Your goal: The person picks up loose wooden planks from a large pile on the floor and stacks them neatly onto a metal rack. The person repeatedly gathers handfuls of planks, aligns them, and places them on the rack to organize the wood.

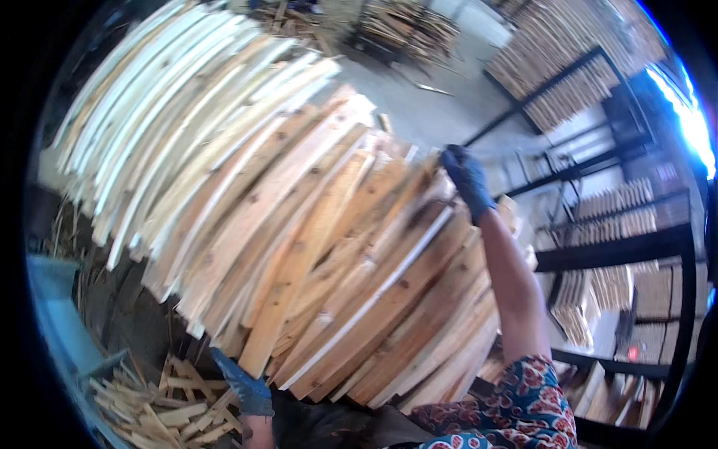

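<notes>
Two gloved hands are at work on one big, sprawling pile of long, rough-sawn wooden boards (247, 202), pale cream toward its far left side and tan to reddish brown toward its near right; the boards overlap too much for me to count.

The left hand, in a blue work glove (243, 385), is at the pile's near edge, just beside the lower end of one knotty orange-tan board (288, 288) that lies slantwise on top of the pile. Its fingers point outward, and I can't tell whether the grip is clamped on wood or apart. The right hand, in a dark blue work glove (467, 179), is at the pile's far right edge, fingers bent by the board ends; blur there hides whether that grip is together on a board. One sleeve, teal with a red and white pattern (535, 396), sits at the pile's near right corner.

Left of the pile's near edge, one light-blue container (67, 314) stands by a heap of short wooden offcuts (168, 411), too jumbled to count. Beyond the pile's right side are black metal frames (613, 247) and several neat stacks of pale boards (561, 63).
</notes>
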Demonstrator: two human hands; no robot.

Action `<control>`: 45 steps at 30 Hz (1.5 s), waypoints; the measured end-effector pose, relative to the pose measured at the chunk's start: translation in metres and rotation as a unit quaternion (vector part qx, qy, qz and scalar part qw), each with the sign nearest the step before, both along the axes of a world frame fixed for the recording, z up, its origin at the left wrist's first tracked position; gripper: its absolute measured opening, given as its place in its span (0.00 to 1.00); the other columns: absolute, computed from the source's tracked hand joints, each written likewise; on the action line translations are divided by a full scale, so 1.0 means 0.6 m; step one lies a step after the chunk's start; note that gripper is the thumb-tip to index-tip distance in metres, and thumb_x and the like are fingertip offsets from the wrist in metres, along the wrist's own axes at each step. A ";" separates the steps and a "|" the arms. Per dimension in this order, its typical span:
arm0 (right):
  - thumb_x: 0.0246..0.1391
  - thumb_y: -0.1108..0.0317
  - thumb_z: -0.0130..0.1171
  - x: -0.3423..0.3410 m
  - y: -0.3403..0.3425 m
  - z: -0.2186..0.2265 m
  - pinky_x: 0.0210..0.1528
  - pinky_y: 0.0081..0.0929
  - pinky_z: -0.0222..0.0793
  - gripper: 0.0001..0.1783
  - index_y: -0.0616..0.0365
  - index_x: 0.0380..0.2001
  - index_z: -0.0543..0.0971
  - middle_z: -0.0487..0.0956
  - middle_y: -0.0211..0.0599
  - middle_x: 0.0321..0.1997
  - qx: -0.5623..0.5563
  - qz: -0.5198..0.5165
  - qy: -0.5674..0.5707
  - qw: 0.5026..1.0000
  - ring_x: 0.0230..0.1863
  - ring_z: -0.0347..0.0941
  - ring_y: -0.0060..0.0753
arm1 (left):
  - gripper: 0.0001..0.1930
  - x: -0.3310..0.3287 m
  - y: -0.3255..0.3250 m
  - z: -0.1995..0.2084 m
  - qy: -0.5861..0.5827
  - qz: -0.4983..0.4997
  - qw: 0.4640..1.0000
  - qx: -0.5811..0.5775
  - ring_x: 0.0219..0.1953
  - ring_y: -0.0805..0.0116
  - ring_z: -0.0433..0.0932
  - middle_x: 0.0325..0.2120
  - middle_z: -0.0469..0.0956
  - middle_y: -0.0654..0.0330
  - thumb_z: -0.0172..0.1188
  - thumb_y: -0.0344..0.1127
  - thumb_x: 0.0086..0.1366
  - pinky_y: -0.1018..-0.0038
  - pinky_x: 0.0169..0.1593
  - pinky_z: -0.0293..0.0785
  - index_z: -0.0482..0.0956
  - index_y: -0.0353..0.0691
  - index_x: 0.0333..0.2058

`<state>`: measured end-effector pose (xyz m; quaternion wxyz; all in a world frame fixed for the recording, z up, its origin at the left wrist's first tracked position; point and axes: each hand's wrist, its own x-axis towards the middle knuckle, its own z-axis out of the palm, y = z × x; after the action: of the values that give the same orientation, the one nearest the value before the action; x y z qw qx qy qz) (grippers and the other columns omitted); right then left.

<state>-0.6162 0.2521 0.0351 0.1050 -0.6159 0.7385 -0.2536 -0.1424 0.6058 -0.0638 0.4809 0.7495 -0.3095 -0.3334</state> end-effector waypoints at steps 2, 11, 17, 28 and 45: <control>0.52 0.50 0.51 -0.004 -0.003 0.028 0.50 0.33 0.68 0.25 0.59 0.44 0.78 0.78 0.52 0.43 -0.035 0.014 0.028 0.999 0.45 0.75 0.46 | 0.29 0.028 -0.006 -0.009 0.148 0.027 0.987 0.048 0.59 0.62 0.60 0.59 0.57 0.52 0.49 0.39 0.66 0.66 0.60 0.59 0.51 0.35 0.62; 0.47 0.58 0.61 0.361 -0.088 0.077 0.55 0.37 0.62 0.19 0.54 0.42 0.78 0.76 0.45 0.48 -0.221 0.301 -0.025 0.927 0.51 0.70 0.51 | 0.26 0.197 -0.163 0.014 0.341 0.190 0.920 -0.045 0.48 0.71 0.67 0.49 0.68 0.65 0.44 0.57 0.66 0.76 0.46 0.66 0.66 0.47 0.55; 0.46 0.55 0.60 0.563 -0.069 0.045 0.63 0.51 0.45 0.24 0.43 0.49 0.75 0.66 0.37 0.60 -0.277 0.457 0.079 0.841 0.62 0.59 0.48 | 0.38 0.264 -0.211 -0.044 0.212 0.201 0.956 0.004 0.65 0.65 0.50 0.64 0.50 0.63 0.40 0.63 0.64 0.65 0.65 0.46 0.48 0.47 0.65; 0.49 0.55 0.57 0.632 -0.195 0.014 0.53 0.40 0.64 0.18 0.48 0.43 0.78 0.77 0.37 0.47 -0.307 0.521 0.057 0.794 0.50 0.71 0.46 | 0.26 0.214 -0.285 -0.012 0.354 0.153 0.903 -0.189 0.56 0.68 0.66 0.56 0.63 0.63 0.42 0.50 0.68 0.70 0.58 0.64 0.57 0.45 0.61; 0.58 0.57 0.44 0.567 -0.163 0.019 0.64 0.38 0.50 0.21 0.51 0.52 0.73 0.71 0.37 0.56 -0.182 0.557 0.236 0.775 0.61 0.61 0.41 | 0.27 0.169 -0.239 -0.007 -0.796 -0.224 0.465 0.316 0.66 0.56 0.49 0.64 0.46 0.45 0.40 0.34 0.68 0.61 0.68 0.40 0.47 0.32 0.63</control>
<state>-0.2759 0.1545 0.0467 -0.0637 -0.9677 0.2083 -0.1271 -0.0412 0.4623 -0.0681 -0.3347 0.6964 -0.5894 0.2357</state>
